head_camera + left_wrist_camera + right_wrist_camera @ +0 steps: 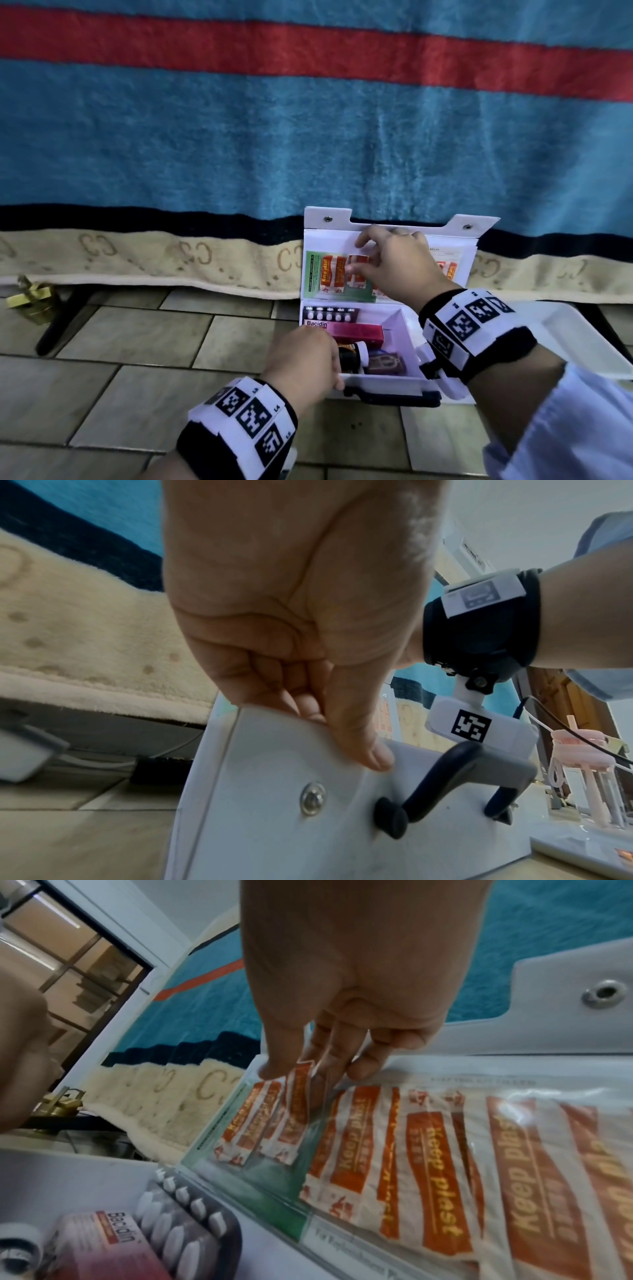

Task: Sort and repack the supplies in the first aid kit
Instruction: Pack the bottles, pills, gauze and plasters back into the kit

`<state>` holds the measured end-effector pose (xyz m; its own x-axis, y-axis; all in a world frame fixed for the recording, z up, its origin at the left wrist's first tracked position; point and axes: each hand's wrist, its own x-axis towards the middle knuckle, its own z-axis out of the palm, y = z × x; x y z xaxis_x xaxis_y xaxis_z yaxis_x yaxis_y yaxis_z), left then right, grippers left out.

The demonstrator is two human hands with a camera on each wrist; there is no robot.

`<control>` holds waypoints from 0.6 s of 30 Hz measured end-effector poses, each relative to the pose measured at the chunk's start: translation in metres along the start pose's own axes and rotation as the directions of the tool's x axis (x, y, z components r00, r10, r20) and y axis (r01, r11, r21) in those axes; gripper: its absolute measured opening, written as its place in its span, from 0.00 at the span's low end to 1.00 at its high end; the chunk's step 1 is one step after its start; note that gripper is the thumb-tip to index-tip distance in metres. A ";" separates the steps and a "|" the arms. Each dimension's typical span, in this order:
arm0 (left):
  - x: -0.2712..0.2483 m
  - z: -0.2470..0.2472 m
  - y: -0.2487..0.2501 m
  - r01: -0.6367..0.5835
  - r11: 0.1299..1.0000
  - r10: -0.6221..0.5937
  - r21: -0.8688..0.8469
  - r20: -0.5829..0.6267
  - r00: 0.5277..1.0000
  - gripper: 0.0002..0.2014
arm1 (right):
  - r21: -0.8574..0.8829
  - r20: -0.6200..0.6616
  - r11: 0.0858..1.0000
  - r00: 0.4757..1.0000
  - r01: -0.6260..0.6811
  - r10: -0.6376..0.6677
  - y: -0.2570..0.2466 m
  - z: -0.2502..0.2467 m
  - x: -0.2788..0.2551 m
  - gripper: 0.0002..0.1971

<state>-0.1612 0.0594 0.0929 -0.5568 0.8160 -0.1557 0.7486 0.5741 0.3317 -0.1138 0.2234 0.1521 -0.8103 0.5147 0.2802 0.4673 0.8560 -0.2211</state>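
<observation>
Low in the centre of the head view, an open white first aid kit (404,329) on a tiled floor (102,394), lid (394,229) propped upright against a hanging blue blanket with a red stripe (239,120), so the clear pocket inside the lid faces forward for loading. Right hand (394,260) raised to that pocket, thumb and fingers curled and pinching an orange-and-white plaster strip (298,1096), apparently feeding it in beside others already lined up there, probably to keep flat items together and out of the tray. More orange plasters (445,1164) spread to the right behind the same clear film. Left hand (305,359) at the lower left corner of the kit, fingers curled over the front wall with the thumb (363,739) pressed on its outer face, likely steadying the box against the push from above. In the tray: a blister strip of white tablets (330,313) along the back edge, a pink box marked Bacidin (352,330) just in front of it, a dark bottle with a white cap (352,356) and a small brown packet (385,363) nearer the front. Dark carry handle (394,397) folded down at the front. White tray lid or container (565,335) at the right edge. Cream blanket border (137,260) meeting the floor; brass padlock (30,298) at far left. Sorting seemingly well along
</observation>
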 end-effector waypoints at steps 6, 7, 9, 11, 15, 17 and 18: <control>0.000 0.000 0.000 0.004 1.000 -0.004 -0.010 0.008 1.000 0.06 | -0.204 0.010 0.978 0.999 0.035 -0.033 -0.008 0.003 0.001 0.10; 0.000 0.000 0.000 0.003 1.000 -0.003 -0.010 0.008 1.000 0.06 | -0.238 0.011 0.971 0.999 0.037 -0.036 -0.010 0.004 0.000 0.11; 0.000 -0.001 0.000 0.006 1.000 -0.006 -0.007 0.010 1.000 0.06 | -0.306 -0.008 0.951 0.999 0.044 -0.049 -0.013 0.003 -0.002 0.11; 0.000 0.000 0.000 0.009 1.000 -0.009 -0.005 0.005 1.000 0.06 | -0.358 -0.025 0.933 0.998 0.043 -0.056 -0.015 0.001 -0.002 0.11; 0.001 0.002 -0.001 0.017 1.000 -0.017 -0.002 0.001 1.000 0.05 | -0.404 -0.007 0.913 0.998 0.050 -0.058 -0.013 0.000 0.000 0.10; 0.001 0.001 -0.001 0.017 1.000 -0.017 -0.010 0.000 1.000 0.05 | -0.407 0.004 0.911 0.997 0.071 -0.076 -0.010 -0.005 -0.001 0.10; 0.001 0.001 -0.001 0.018 1.000 -0.017 -0.020 0.005 1.000 0.06 | -0.392 0.005 0.917 0.997 0.076 -0.081 -0.008 -0.011 -0.003 0.11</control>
<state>-0.1624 0.0596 0.0916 -0.5678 0.8062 -0.1664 0.7313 0.5868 0.3476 -0.1108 0.2153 0.1630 -0.8472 0.4435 0.2924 0.5050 0.8432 0.1844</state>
